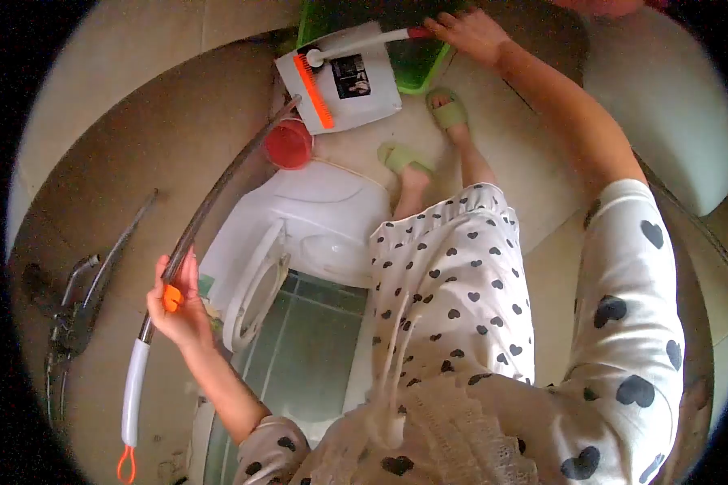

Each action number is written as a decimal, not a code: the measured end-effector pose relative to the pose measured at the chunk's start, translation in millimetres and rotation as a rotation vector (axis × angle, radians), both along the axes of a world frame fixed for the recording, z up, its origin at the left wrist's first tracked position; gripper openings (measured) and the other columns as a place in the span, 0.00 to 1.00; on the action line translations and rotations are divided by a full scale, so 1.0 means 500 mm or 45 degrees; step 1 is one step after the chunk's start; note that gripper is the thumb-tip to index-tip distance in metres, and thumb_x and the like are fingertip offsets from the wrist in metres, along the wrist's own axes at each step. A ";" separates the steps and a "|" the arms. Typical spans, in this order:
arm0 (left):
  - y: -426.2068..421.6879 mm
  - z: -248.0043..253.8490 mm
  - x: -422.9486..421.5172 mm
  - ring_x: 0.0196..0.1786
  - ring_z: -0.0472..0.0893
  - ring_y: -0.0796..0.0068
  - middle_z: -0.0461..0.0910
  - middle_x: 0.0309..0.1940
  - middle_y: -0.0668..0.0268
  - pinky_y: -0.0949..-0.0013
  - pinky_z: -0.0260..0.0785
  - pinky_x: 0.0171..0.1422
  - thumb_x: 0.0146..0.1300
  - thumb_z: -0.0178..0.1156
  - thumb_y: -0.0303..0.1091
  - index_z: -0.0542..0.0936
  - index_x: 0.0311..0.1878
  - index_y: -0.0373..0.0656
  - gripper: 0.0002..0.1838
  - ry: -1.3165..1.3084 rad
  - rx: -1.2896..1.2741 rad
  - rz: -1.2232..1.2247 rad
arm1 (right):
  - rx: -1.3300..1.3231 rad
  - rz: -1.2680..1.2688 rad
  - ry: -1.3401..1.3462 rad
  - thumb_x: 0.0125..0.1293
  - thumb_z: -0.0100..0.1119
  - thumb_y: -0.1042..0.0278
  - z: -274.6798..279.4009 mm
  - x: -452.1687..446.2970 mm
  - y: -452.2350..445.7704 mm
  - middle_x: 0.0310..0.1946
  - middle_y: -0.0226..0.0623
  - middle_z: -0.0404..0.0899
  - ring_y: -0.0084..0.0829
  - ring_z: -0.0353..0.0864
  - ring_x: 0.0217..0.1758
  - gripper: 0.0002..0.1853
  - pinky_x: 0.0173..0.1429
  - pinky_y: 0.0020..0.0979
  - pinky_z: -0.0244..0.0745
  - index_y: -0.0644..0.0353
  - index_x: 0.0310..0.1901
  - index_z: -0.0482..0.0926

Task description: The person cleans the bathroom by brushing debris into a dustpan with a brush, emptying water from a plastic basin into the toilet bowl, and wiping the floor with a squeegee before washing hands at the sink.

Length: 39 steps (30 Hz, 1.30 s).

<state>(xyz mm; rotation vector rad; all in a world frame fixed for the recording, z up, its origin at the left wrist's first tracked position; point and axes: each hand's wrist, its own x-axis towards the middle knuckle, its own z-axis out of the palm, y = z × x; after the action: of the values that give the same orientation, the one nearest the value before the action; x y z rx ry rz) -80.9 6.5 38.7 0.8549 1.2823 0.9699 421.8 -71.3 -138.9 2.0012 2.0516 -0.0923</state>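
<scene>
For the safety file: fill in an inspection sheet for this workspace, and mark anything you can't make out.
Surface: pale floor, partly hidden.
Job's things: metal pole with orange clip; white-handled tool with reddish end; orange bristled strip, attachment unclear.
Clutter: red bucket, green-rimmed container and white panel with dark print, close together.
Grips: left grip closed around the pole by the clip; right grip appears closed on the reddish end.
Cables: dark line at far right, hose or cord unclear.
Surroundings: white fixture left of centre; black-and-metal fitting at far left; green slippers, worn.
</scene>
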 end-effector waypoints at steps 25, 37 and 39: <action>-0.019 0.002 -0.005 0.56 0.67 0.41 0.62 0.51 0.31 0.57 0.66 0.59 0.57 0.45 0.34 0.61 0.52 0.24 0.24 0.075 0.110 -0.047 | 0.173 -0.233 0.221 0.57 0.52 0.53 -0.088 -0.108 -0.113 0.25 0.39 0.77 0.38 0.78 0.27 0.25 0.30 0.35 0.73 0.42 0.58 0.65; 0.041 -0.021 -0.017 0.57 0.64 0.37 0.59 0.52 0.29 0.52 0.61 0.62 0.58 0.46 0.33 0.60 0.51 0.23 0.23 -0.055 0.043 0.003 | -0.916 -1.635 2.449 0.62 0.48 0.50 -0.172 -0.078 -0.108 0.14 0.26 0.64 0.13 0.47 0.07 0.16 0.11 0.17 0.42 0.54 0.39 0.73; 0.045 -0.012 -0.004 0.55 0.67 0.40 0.64 0.50 0.32 0.55 0.65 0.59 0.58 0.46 0.34 0.65 0.46 0.25 0.19 -0.024 0.018 0.037 | -0.525 -1.282 1.810 0.61 0.47 0.48 -0.138 -0.054 -0.114 0.17 0.31 0.70 0.22 0.58 0.11 0.18 0.16 0.25 0.53 0.55 0.37 0.76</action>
<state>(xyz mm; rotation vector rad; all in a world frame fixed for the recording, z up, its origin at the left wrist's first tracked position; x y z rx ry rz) -82.8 29.0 32.8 0.8381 1.2763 1.0090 394.8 -128.3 -208.0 2.6190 0.8202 -2.3817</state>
